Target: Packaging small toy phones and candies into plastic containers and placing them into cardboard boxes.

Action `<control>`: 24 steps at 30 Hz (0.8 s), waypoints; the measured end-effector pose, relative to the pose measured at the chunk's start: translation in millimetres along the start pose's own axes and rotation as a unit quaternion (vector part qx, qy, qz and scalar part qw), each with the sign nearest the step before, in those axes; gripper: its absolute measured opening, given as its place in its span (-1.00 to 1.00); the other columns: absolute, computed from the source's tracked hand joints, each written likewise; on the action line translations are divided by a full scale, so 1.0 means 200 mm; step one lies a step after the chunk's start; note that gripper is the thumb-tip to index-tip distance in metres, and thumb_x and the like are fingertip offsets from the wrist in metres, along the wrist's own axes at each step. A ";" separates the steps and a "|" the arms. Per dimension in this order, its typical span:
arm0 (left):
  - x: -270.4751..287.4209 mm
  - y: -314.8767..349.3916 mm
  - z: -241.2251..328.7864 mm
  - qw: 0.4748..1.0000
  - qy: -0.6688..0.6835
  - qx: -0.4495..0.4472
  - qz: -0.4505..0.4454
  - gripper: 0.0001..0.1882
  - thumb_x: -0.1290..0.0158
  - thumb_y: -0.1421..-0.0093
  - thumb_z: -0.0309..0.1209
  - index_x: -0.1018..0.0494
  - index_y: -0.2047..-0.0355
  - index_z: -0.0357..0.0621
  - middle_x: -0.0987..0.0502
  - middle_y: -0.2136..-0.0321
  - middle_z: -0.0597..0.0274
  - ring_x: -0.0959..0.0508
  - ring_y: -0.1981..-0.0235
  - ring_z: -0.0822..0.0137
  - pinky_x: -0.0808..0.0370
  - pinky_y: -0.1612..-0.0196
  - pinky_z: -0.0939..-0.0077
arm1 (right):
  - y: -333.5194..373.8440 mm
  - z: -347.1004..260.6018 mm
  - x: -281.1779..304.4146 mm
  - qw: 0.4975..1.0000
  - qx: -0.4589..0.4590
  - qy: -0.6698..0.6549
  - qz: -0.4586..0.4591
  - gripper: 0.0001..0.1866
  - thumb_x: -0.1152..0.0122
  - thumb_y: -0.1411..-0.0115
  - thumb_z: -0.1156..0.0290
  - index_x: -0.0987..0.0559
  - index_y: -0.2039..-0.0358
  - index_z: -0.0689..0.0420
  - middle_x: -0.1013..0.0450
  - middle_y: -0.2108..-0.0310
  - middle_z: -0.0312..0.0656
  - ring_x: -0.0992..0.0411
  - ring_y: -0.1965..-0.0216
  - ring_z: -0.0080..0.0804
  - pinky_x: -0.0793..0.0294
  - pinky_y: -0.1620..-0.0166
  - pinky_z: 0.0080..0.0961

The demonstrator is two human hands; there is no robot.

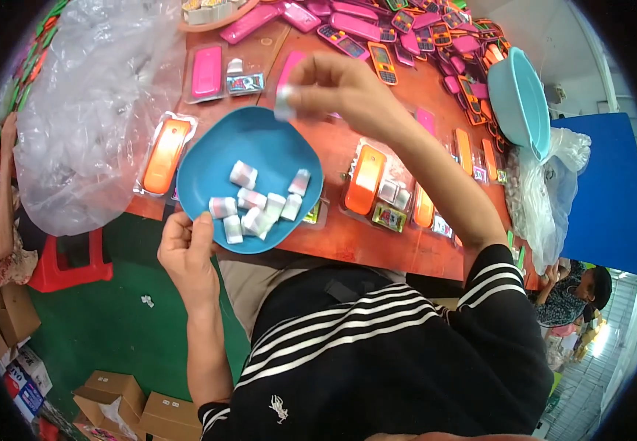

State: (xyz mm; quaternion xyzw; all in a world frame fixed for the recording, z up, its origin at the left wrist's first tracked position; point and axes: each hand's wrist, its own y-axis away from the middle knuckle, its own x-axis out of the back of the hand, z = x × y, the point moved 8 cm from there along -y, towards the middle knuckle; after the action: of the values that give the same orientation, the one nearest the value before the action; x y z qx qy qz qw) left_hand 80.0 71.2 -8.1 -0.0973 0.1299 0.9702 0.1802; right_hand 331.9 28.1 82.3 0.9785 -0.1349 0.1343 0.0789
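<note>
Apparently, a blurred white piece [284, 104] is pinched in the grip of the right hand [337, 90] near the blue bowl's far rim; the left hand [186, 248] clasps the near-left rim, likely steadying the blue bowl [215, 154] where it overhangs the tabletop [256, 53].

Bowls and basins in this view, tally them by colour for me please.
Deep blue bowl: 1
Light blue basin: 1
Pale orange basin, cut off by the top edge: 1
Total: 3
</note>
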 end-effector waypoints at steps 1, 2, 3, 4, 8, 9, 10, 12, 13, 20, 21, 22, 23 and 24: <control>0.01 0.01 0.01 1.000 0.001 -0.006 -0.001 -0.88 -0.07 -0.12 -0.46 -0.40 0.45 -0.26 -0.42 0.63 0.43 -0.28 0.68 0.71 -0.16 0.64 0.81 | -0.09 0.04 0.06 0.998 0.010 0.053 0.036 -0.77 -0.22 -0.10 0.37 -0.47 0.32 0.25 -0.49 0.45 -0.23 -0.44 0.49 -0.60 -0.43 0.43 -0.66; 0.02 0.01 0.00 1.000 0.000 -0.002 -0.001 -0.88 -0.07 -0.12 -0.46 -0.39 0.46 -0.25 -0.40 0.65 0.44 -0.27 0.68 0.72 -0.16 0.64 0.81 | -0.18 0.08 0.10 0.992 0.020 0.105 0.071 -0.77 -0.21 -0.10 0.36 -0.47 0.32 0.26 -0.49 0.45 -0.22 -0.45 0.48 -0.59 -0.45 0.41 -0.65; 0.00 0.00 -0.01 1.000 -0.004 0.003 -0.007 -0.88 -0.07 -0.12 -0.46 -0.39 0.47 -0.25 -0.39 0.66 0.45 -0.26 0.69 0.72 -0.15 0.64 0.82 | -0.25 0.12 0.14 0.991 0.017 0.101 0.084 -0.76 -0.21 -0.09 0.37 -0.47 0.31 0.26 -0.50 0.45 -0.22 -0.46 0.47 -0.58 -0.47 0.40 -0.64; -0.01 0.00 0.00 1.000 -0.002 0.007 -0.006 -0.88 -0.08 -0.12 -0.46 -0.39 0.46 -0.25 -0.39 0.66 0.45 -0.25 0.69 0.72 -0.14 0.64 0.82 | -0.32 0.16 0.15 0.991 0.017 0.098 0.091 -0.76 -0.21 -0.08 0.37 -0.48 0.31 0.27 -0.50 0.45 -0.21 -0.47 0.46 -0.57 -0.48 0.39 -0.63; 0.01 0.01 0.01 1.000 0.011 0.010 -0.005 -0.88 -0.07 -0.12 -0.46 -0.39 0.44 -0.27 -0.40 0.64 0.42 -0.28 0.68 0.71 -0.18 0.64 0.81 | -0.52 0.21 0.15 0.967 0.000 0.232 0.105 -0.78 -0.24 -0.03 0.36 -0.56 0.36 0.24 -0.52 0.47 -0.24 -0.47 0.48 -0.58 -0.48 0.42 -0.64; 0.00 0.01 0.01 1.000 0.011 0.013 -0.007 -0.87 -0.07 -0.12 -0.46 -0.39 0.43 -0.28 -0.42 0.62 0.39 -0.29 0.68 0.69 -0.21 0.63 0.81 | -0.57 0.26 0.17 0.964 0.004 0.241 0.112 -0.78 -0.25 -0.02 0.35 -0.58 0.37 0.23 -0.52 0.49 -0.24 -0.47 0.48 -0.60 -0.47 0.44 -0.63; 0.01 0.02 0.00 1.000 0.010 0.018 -0.005 -0.87 -0.06 -0.12 -0.46 -0.39 0.42 -0.29 -0.43 0.61 0.37 -0.31 0.68 0.68 -0.24 0.62 0.81 | -0.59 0.28 0.16 0.964 0.004 0.241 0.109 -0.78 -0.25 -0.02 0.35 -0.58 0.37 0.23 -0.52 0.49 -0.24 -0.47 0.48 -0.60 -0.47 0.44 -0.63; 0.00 0.02 0.02 1.000 0.013 0.024 -0.003 -0.87 -0.06 -0.12 -0.46 -0.39 0.42 -0.30 -0.44 0.60 0.36 -0.33 0.67 0.67 -0.27 0.61 0.80 | -0.62 0.38 0.16 0.983 -0.056 0.152 0.086 -0.78 -0.26 0.10 0.35 -0.61 0.43 0.18 -0.53 0.54 -0.19 -0.50 0.59 -0.48 -0.51 0.43 -0.55; 0.00 0.02 0.01 0.999 0.016 0.030 0.000 -0.87 -0.06 -0.12 -0.46 -0.39 0.41 -0.31 -0.44 0.59 0.34 -0.34 0.66 0.67 -0.29 0.60 0.80 | -0.63 0.39 0.15 0.983 -0.058 0.152 0.083 -0.78 -0.26 0.10 0.35 -0.61 0.43 0.18 -0.53 0.54 -0.19 -0.50 0.59 -0.48 -0.51 0.43 -0.55; 0.02 0.00 -0.03 1.000 0.000 0.023 -0.008 -0.86 -0.07 -0.12 -0.44 -0.41 0.41 -0.29 -0.44 0.61 0.38 -0.31 0.67 0.69 -0.22 0.63 0.80 | -0.66 0.29 0.09 0.898 0.068 0.423 0.099 -0.71 -0.32 0.13 0.25 -0.59 0.41 0.16 -0.51 0.54 -0.12 -0.49 0.51 -0.35 -0.46 0.40 -0.43; 0.01 -0.01 -0.02 1.000 0.000 0.018 -0.008 -0.86 -0.08 -0.12 -0.44 -0.41 0.42 -0.28 -0.43 0.62 0.40 -0.30 0.67 0.69 -0.20 0.63 0.80 | -0.67 0.31 0.12 0.899 0.032 0.425 0.099 -0.72 -0.32 0.13 0.24 -0.59 0.45 0.16 -0.52 0.51 -0.12 -0.50 0.48 -0.33 -0.46 0.37 -0.43; 0.00 -0.01 -0.01 1.000 -0.001 0.014 -0.005 -0.86 -0.08 -0.11 -0.43 -0.42 0.42 -0.28 -0.43 0.62 0.41 -0.29 0.67 0.70 -0.17 0.64 0.80 | -0.68 0.30 0.13 0.894 0.050 0.435 0.098 -0.72 -0.33 0.13 0.23 -0.60 0.45 0.16 -0.52 0.51 -0.12 -0.51 0.46 -0.34 -0.47 0.35 -0.44; 0.00 -0.01 -0.01 1.000 -0.001 0.019 -0.005 -0.87 -0.08 -0.11 -0.45 -0.42 0.42 -0.28 -0.42 0.62 0.41 -0.28 0.67 0.70 -0.16 0.63 0.80 | -0.66 0.27 0.11 0.888 0.067 0.445 0.095 -0.71 -0.33 0.14 0.23 -0.60 0.45 0.16 -0.52 0.50 -0.13 -0.51 0.44 -0.35 -0.47 0.34 -0.45; -0.01 -0.01 0.00 1.000 -0.004 0.015 -0.004 -0.87 -0.08 -0.11 -0.45 -0.42 0.42 -0.28 -0.42 0.62 0.41 -0.28 0.67 0.70 -0.17 0.62 0.80 | -0.65 0.27 0.12 0.894 0.043 0.439 0.082 -0.74 -0.31 0.08 0.27 -0.60 0.41 0.18 -0.52 0.51 -0.15 -0.50 0.43 -0.38 -0.46 0.33 -0.47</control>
State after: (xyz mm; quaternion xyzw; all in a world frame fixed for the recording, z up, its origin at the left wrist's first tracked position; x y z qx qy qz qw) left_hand 82.3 72.9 -8.4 -0.0916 0.1437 0.9676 0.1865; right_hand 403.8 134.7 22.2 0.8077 -0.1599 0.5622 0.0770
